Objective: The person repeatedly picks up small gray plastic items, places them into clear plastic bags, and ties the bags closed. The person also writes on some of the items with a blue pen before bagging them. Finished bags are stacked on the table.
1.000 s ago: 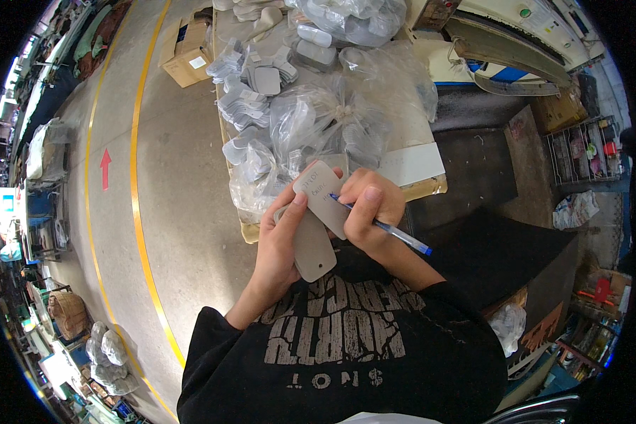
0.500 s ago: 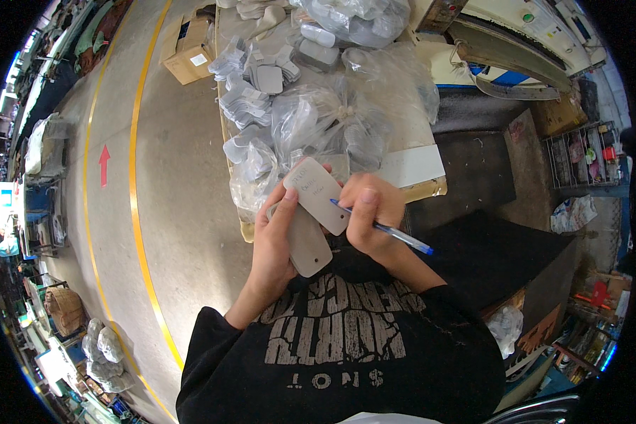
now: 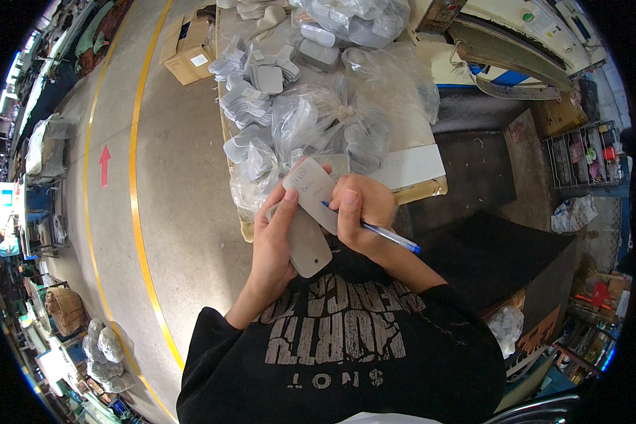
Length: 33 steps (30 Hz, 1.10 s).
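Note:
My left hand (image 3: 274,230) is closed around two flat grey rounded pieces, its thumb pressing across them. The upper piece (image 3: 305,177) bears handwriting and is partly covered by my right hand. Beneath and nearer to me, the lower piece (image 3: 305,244) shows a small dark hole close to its end. My right hand (image 3: 360,212) grips a clear pen with a blue end (image 3: 390,236). The pen's blue tip is at the written face of the upper piece; whether it touches, I cannot tell.
Beyond my hands stands a table with a white board (image 3: 410,166) on its near right corner. Tied clear plastic bags (image 3: 332,113) and stacks of grey pieces (image 3: 265,78) cover much of it. A cardboard box (image 3: 187,53) sits left of the table, near yellow floor lines (image 3: 136,141).
My right hand, with the pen, has shifted slightly left over the upper piece and now hides its near end. My left hand and both pieces have hardly moved.

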### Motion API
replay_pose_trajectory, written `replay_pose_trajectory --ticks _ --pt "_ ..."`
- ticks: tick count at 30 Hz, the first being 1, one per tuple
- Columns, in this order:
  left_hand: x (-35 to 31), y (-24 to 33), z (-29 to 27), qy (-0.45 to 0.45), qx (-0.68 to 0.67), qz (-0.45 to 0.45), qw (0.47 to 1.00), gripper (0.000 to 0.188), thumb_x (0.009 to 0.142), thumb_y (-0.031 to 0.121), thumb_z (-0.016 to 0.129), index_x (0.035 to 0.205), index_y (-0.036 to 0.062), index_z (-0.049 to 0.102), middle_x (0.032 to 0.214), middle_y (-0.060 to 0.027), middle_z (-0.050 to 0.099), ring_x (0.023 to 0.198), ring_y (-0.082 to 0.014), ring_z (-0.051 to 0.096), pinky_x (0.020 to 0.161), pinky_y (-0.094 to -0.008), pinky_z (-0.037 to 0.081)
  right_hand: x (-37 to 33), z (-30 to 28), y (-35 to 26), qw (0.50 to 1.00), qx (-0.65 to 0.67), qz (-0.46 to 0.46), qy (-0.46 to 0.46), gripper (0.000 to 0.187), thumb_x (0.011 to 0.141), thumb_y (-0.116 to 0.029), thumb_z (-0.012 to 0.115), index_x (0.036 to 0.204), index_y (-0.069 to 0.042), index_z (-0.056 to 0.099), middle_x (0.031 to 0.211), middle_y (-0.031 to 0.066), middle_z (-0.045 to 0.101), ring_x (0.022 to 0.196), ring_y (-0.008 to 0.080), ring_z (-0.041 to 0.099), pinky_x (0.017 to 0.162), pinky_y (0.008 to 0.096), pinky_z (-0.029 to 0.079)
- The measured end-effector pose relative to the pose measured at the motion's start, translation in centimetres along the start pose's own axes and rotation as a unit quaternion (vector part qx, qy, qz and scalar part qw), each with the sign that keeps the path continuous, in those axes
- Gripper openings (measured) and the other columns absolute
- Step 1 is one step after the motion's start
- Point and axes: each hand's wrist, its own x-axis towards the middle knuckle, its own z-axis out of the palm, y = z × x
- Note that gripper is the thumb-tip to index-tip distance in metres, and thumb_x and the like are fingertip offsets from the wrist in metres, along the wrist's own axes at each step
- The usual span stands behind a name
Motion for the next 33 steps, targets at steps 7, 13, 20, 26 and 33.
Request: replay_pose_trajectory --ticks 7,13,20,26,33 --pt "-0.04 0.15 0.17 0.003 0.016 -0.002 1.000 0.049 0.111 0.023 0.046 0.154 -0.0006 0.043 0.149 -0.0175 0.057 0.123 -0.0252 0.064 0.096 -0.0369 0.058 -0.10 -0.17 -0.01 1.000 -0.003 -0.004 -0.001 0.041 0.108 -0.022 0.046 0.073 -0.002 0.054 0.064 0.0120 0.058 0.054 0.0261 0.059 0.053 0.0358 0.045" --pt "-0.12 0.06 0.17 -0.002 0.007 0.000 1.000 0.048 0.111 0.023 0.046 0.153 -0.0004 0.044 0.148 -0.0172 0.058 0.119 -0.0235 0.065 0.090 -0.0348 0.060 -0.25 -0.25 -0.01 1.000 -0.007 -0.003 0.004 0.042 0.109 -0.021 0.045 0.073 -0.002 0.054 0.065 0.0117 0.058 0.055 0.0250 0.058 0.056 0.0353 0.047" --pt "-0.26 0.19 0.06 0.001 0.021 -0.002 1.000 0.048 0.111 0.023 0.047 0.153 0.0001 0.044 0.148 -0.0167 0.058 0.116 -0.0224 0.066 0.087 -0.0328 0.060 -0.31 -0.16 -0.12 1.000 0.010 0.020 0.011 0.042 0.109 -0.021 0.045 0.073 -0.002 0.054 0.065 0.0110 0.058 0.056 0.0240 0.058 0.057 0.0350 0.048" --pt "-0.31 0.07 0.39 0.005 0.009 0.006 1.000 0.050 0.111 0.025 0.048 0.153 -0.0008 0.043 0.148 -0.0175 0.057 0.121 -0.0256 0.065 0.091 -0.0352 0.059 -0.25 -0.56 -0.52 0.999 0.011 0.027 -0.013 0.043 0.110 -0.023 0.045 0.073 -0.002 0.053 0.065 0.0111 0.058 0.057 0.0237 0.059 0.059 0.0344 0.048" --pt "-0.36 0.22 0.47 0.004 0.011 0.005 1.000 0.049 0.111 0.024 0.047 0.153 -0.0016 0.044 0.148 -0.0175 0.057 0.123 -0.0272 0.064 0.095 -0.0362 0.058 -0.41 -0.78 -0.66 0.998 -0.007 0.057 0.005 0.041 0.108 -0.022 0.047 0.072 -0.004 0.052 0.062 0.0087 0.055 0.054 0.0251 0.057 0.053 0.0359 0.044"
